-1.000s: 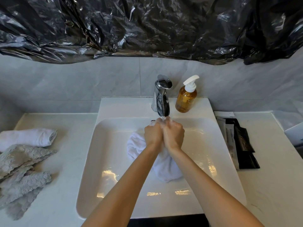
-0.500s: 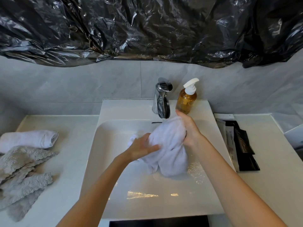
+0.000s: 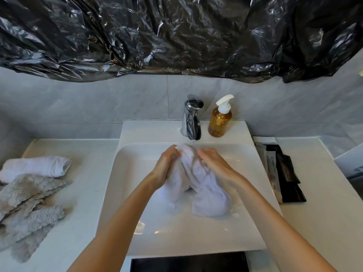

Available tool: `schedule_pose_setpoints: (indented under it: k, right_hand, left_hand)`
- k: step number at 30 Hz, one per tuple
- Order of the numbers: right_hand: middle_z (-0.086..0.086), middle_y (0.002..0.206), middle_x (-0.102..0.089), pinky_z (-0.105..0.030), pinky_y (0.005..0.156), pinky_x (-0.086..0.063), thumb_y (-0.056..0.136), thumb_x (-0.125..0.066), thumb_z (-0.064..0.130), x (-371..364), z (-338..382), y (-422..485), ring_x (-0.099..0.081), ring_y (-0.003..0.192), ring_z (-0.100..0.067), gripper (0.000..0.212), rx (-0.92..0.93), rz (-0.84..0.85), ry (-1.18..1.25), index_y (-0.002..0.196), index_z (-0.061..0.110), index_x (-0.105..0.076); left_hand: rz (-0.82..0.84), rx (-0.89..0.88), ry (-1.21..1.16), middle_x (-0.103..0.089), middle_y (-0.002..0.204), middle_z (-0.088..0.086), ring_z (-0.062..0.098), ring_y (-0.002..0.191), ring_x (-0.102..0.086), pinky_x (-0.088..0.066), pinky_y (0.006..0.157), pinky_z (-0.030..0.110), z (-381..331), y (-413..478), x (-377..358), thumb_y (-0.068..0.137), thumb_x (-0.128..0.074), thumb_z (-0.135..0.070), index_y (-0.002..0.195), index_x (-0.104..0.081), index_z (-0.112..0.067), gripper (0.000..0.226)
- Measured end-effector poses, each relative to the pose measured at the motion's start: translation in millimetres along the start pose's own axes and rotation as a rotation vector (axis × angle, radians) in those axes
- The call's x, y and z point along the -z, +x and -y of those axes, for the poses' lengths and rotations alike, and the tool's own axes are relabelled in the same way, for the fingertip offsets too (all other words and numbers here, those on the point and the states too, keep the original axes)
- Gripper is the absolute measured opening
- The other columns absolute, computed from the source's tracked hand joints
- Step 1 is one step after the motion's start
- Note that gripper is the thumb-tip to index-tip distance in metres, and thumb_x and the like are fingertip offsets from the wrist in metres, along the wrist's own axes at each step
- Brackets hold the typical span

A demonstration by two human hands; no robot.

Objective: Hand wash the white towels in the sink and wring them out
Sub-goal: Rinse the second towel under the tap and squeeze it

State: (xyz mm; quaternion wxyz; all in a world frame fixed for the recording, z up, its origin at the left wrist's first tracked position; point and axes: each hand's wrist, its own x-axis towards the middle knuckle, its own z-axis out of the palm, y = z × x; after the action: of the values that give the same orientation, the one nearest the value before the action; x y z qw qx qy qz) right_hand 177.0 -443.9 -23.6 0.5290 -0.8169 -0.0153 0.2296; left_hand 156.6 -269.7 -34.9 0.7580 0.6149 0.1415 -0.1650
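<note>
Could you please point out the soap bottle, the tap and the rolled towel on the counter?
Soap bottle [image 3: 219, 122], head view, amber body.
Tap [image 3: 191, 119], head view, chrome spout.
Rolled towel [image 3: 35, 166], head view, middle of the roll.

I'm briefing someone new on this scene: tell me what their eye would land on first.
First, the crumpled black plastic sheet draped across the wall above the sink. Next, the left hand and right hand squeezing a white towel under the faucet. Beside the faucet stands an amber soap bottle.

White counter [image 3: 84, 193]: rolled white towel [image 3: 37, 168] and grey cloths [image 3: 25, 209] at left; dark packets [image 3: 284, 171] at right.
</note>
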Motion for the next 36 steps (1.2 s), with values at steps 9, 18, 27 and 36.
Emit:
schedule_pose_setpoints:
  k: [9,18,27,36]
  right_hand:
    - [0.002,0.065,-0.054,-0.03,0.064,-0.04,0.095,-0.056,0.035,-43,9,-2,-0.051,0.067,-0.016,0.036,0.043,-0.437,0.307,0.066,0.014,-0.05]
    - [-0.012,0.066,-0.065,-0.032,0.059,-0.04,0.092,-0.055,0.035,-57,4,28,-0.055,0.063,-0.025,0.048,-0.109,-0.701,0.133,0.049,0.014,-0.05]
    - [-0.015,0.115,-0.065,-0.033,0.087,-0.043,0.097,-0.051,0.034,-20,5,57,-0.059,0.105,-0.029,0.036,-0.321,-0.541,0.361,0.108,0.003,-0.067]
    - [-0.005,0.101,-0.067,-0.033,0.089,-0.049,0.081,-0.066,0.042,12,-18,30,-0.062,0.099,-0.024,0.037,-0.229,-0.369,0.528,0.104,0.014,-0.063]
  left_hand:
    - [-0.295,0.076,0.082,-0.057,0.079,0.006,0.023,0.076,-0.051,-0.042,0.075,0.034,6,34,-33,0.091,-0.036,-0.018,0.071,-0.051,-0.015,0.026]
    - [-0.444,0.03,0.048,-0.061,0.066,0.003,0.022,0.067,-0.056,-0.044,0.067,0.034,15,42,-57,0.094,-0.045,-0.032,0.067,-0.058,-0.012,0.036]
    - [-0.064,-0.068,0.533,-0.066,0.076,-0.005,0.018,0.068,-0.06,-0.045,0.066,0.032,15,28,-20,0.084,-0.056,-0.062,0.076,-0.061,-0.011,0.052]
    - [-0.068,0.005,0.674,-0.065,0.076,-0.01,0.014,0.082,-0.058,-0.042,0.083,0.031,16,18,28,0.064,-0.055,-0.081,0.072,-0.064,-0.023,0.059]
